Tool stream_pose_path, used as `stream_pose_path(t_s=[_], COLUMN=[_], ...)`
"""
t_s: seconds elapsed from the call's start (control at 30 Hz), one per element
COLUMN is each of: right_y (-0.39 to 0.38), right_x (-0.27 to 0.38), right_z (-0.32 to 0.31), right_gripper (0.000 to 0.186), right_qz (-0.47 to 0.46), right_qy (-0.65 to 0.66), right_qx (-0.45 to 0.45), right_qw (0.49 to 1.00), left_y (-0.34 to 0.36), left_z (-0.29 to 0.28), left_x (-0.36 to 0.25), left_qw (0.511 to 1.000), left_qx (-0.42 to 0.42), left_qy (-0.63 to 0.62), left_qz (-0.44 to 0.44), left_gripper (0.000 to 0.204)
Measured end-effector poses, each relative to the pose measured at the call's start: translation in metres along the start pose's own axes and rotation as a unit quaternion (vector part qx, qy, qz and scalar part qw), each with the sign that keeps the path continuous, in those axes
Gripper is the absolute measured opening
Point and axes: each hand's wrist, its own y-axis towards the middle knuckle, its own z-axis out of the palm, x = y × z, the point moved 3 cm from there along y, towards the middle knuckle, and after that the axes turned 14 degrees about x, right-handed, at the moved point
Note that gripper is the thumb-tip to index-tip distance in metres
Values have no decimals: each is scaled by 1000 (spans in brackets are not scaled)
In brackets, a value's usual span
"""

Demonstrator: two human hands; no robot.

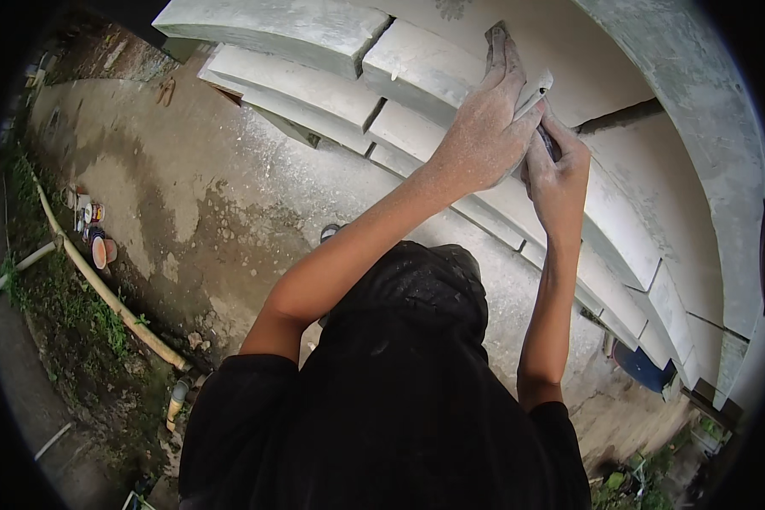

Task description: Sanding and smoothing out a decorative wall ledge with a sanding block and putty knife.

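Both my hands are dusted with white powder and are at the pale plastered steps. My left hand (pixel 489 127) has its long fingers stretched up and pressed together against a small dark-grey flat piece (pixel 495 32) on the plaster surface (pixel 561 51). By its thumb a thin whitish piece (pixel 535 92) sticks out; its kind cannot be made out. Close beside it my right hand (pixel 561 170) is closed, thumb and fingers pinching a dark thing (pixel 550 143) mostly hidden by the fingers. Whether these pieces are joined cannot be seen.
Long stepped ledges (pixel 297 81) with dark gaps curve across the top and right. A dusty concrete floor (pixel 178 178) lies below. Several buckets (pixel 102 251) and a bamboo pole (pixel 115 297) are at left, a blue container (pixel 642 367) at right.
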Motion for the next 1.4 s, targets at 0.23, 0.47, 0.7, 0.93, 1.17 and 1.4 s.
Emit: stream_pose_path(t_s=[0.23, 0.47, 0.7, 0.93, 1.17, 1.4], right_y=[12, 16, 4, -1, 62, -11], right_x=[-25, -22, -14, -19, 4, 25], right_z=[-10, -9, -11, -16, 9, -10], right_gripper=[41, 39, 35, 25, 29, 46], right_qz=[-37, 26, 51, 25, -58, 88], right_qy=[-16, 31, 31, -37, -117, -47], right_qx=[2, -1, 27, 22, 49, 18], right_qw=[999, 999, 998, 999, 990, 995], left_y=[3, 6, -2, -1, 9, -22], left_z=[18, 25, 27, 41, -22, 8], left_x=[2, 21, 10, 6, 12, -1], left_qw=[999, 996, 968, 999, 994, 997], left_qx=[41, -77, -174, -40, -101, -43], left_qy=[-12, 33, 122, -23, 27, 11], left_qz=[-11, 40, 133, 13, 12, 60], left_gripper=[65, 54, 52, 55, 61, 68])
